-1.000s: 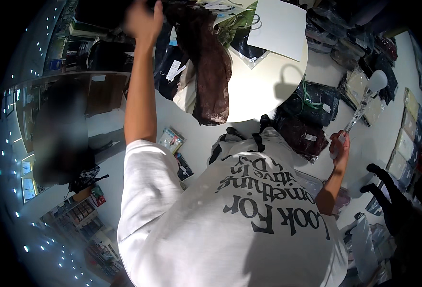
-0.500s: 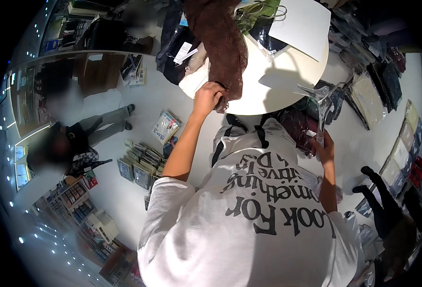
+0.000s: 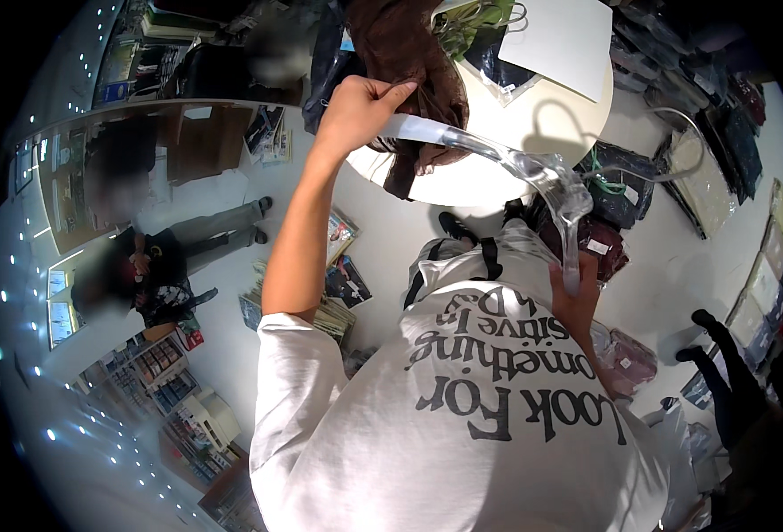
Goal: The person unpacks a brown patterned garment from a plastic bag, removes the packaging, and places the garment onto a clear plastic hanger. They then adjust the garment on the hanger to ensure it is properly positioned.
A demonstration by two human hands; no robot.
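Two hands grip one clear plastic bag (image 3: 507, 168): left hand (image 3: 356, 106) pinches its upper end, right hand (image 3: 578, 297) clutches its lower end.

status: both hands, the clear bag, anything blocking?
Left hand grips clear plastic bag top. Right hand holds its lower end. Brown garment on white table behind.

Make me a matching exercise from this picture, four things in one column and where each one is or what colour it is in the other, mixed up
Things:
1. clear plastic bag
2. brown garment
3. round table
4. white sheet

Descriptions:
A. white, bearing the clothes
B. flat at the table's far edge
C. held between left hand and right hand
D. heaped on the table, hanging over its rim

Pairs: 1-C, 2-D, 3-A, 4-B
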